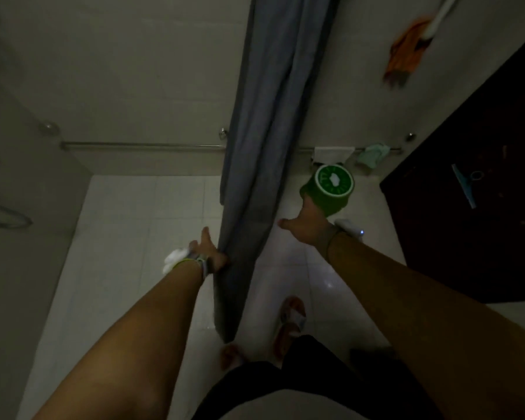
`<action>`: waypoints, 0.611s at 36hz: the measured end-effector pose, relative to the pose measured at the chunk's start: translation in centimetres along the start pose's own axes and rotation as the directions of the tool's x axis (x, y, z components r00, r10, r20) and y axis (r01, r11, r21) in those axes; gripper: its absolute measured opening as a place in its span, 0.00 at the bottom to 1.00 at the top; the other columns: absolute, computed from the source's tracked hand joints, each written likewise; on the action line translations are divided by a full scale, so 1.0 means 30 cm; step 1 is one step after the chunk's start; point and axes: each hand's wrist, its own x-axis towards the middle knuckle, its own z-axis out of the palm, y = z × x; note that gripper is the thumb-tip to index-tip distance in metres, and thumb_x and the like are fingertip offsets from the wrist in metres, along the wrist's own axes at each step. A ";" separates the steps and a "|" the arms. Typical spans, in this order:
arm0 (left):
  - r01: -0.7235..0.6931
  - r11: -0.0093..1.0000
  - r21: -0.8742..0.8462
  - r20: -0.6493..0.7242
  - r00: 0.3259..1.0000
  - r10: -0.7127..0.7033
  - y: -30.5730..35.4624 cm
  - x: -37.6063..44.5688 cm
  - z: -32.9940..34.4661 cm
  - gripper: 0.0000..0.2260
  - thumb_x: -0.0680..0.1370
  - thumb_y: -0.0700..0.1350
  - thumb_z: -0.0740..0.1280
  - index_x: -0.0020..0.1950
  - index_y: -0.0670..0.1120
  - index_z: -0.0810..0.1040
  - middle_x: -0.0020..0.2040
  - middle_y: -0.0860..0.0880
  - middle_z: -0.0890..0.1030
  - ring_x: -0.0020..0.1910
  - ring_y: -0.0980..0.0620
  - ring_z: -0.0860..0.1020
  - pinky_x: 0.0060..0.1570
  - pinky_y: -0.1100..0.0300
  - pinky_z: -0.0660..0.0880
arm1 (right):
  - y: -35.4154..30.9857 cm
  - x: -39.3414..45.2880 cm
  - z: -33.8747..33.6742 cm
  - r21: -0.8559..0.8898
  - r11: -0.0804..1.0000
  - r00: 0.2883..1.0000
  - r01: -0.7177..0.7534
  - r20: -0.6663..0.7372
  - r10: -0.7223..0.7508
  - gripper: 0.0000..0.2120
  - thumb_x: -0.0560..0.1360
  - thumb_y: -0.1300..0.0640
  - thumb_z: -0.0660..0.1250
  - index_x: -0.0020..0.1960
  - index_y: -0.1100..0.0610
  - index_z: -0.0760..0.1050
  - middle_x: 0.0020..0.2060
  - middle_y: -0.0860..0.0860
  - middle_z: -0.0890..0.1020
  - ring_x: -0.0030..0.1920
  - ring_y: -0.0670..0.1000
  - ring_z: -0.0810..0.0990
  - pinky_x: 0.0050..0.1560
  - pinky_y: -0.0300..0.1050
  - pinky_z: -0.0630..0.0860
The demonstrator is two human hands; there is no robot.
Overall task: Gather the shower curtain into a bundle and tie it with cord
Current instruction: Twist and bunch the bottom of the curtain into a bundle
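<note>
The blue-grey shower curtain (264, 140) hangs down the middle of the view in a narrow gathered column, its hem just above the floor near my feet. My left hand (210, 253) presses against the curtain's left edge low down, fingers wrapped into the fabric. My right hand (304, 224) is stretched out to the right of the curtain, apart from it, fingers spread and holding nothing. No cord shows in this dim view.
A green round stool (331, 187) stands just beyond my right hand. A dark door (467, 207) fills the right side. Metal rails (140, 144) run along the far wall, with cloths (373, 153) hung on the right one. An orange cloth (406, 50) hangs higher up.
</note>
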 end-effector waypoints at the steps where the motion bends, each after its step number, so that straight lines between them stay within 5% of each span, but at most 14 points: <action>1: -0.117 0.990 -0.085 -0.008 0.993 0.116 0.024 -0.012 -0.015 0.48 0.70 0.55 0.76 0.81 0.49 0.50 0.77 0.40 0.61 0.73 0.36 0.65 0.71 0.47 0.66 | -0.008 -0.006 -0.016 -0.012 1.000 1.000 0.019 -0.004 -0.019 0.43 0.73 0.53 0.73 0.78 0.63 0.51 0.75 0.59 0.61 0.74 0.59 0.61 0.71 0.44 0.60; 4: -0.319 0.877 -0.359 -0.092 0.947 0.307 0.134 -0.042 -0.056 0.27 0.72 0.48 0.76 0.69 0.47 0.73 0.64 0.44 0.79 0.62 0.43 0.77 0.64 0.51 0.73 | -0.061 -0.007 -0.053 0.033 0.998 0.993 0.059 0.104 -0.062 0.34 0.76 0.61 0.69 0.76 0.63 0.56 0.73 0.58 0.66 0.73 0.56 0.65 0.65 0.39 0.64; 9: -0.441 0.718 -0.538 -0.289 0.897 0.335 0.311 -0.062 -0.131 0.18 0.76 0.39 0.70 0.65 0.43 0.75 0.56 0.45 0.81 0.54 0.47 0.80 0.61 0.51 0.76 | -0.102 0.052 -0.071 0.075 0.995 0.991 0.061 0.111 -0.069 0.45 0.72 0.56 0.74 0.79 0.57 0.50 0.73 0.56 0.67 0.72 0.55 0.67 0.69 0.43 0.67; 14: -0.433 0.829 -0.353 -0.288 0.894 0.344 0.443 0.015 -0.173 0.10 0.78 0.38 0.67 0.58 0.41 0.78 0.49 0.45 0.81 0.49 0.48 0.78 0.50 0.59 0.72 | -0.117 0.089 -0.200 0.069 0.994 0.993 0.084 0.083 -0.089 0.37 0.75 0.65 0.70 0.77 0.64 0.53 0.72 0.59 0.67 0.71 0.57 0.67 0.46 0.26 0.63; 16: -0.426 0.857 -0.289 -0.284 0.893 0.348 0.493 0.071 -0.181 0.06 0.77 0.38 0.68 0.54 0.42 0.79 0.47 0.44 0.80 0.48 0.47 0.77 0.48 0.60 0.69 | -0.063 0.215 -0.221 -0.005 0.995 0.993 0.097 0.067 -0.096 0.38 0.75 0.62 0.70 0.77 0.65 0.51 0.71 0.59 0.67 0.72 0.57 0.66 0.53 0.28 0.64; 18: -0.414 0.873 -0.259 -0.275 0.898 0.344 0.528 0.140 -0.185 0.06 0.77 0.38 0.67 0.53 0.42 0.80 0.50 0.41 0.83 0.51 0.43 0.80 0.51 0.57 0.72 | -0.023 0.310 -0.229 -0.058 0.997 0.997 0.047 0.064 -0.043 0.46 0.73 0.54 0.73 0.78 0.63 0.46 0.74 0.60 0.64 0.73 0.58 0.64 0.66 0.40 0.66; 22: -0.391 0.890 -0.236 -0.304 0.899 0.314 0.706 0.384 -0.206 0.11 0.79 0.39 0.65 0.60 0.40 0.79 0.57 0.40 0.83 0.58 0.40 0.79 0.59 0.53 0.74 | -0.013 0.567 -0.273 -0.091 0.993 0.996 0.073 0.051 -0.068 0.49 0.68 0.50 0.77 0.78 0.60 0.50 0.75 0.58 0.62 0.74 0.59 0.62 0.71 0.48 0.63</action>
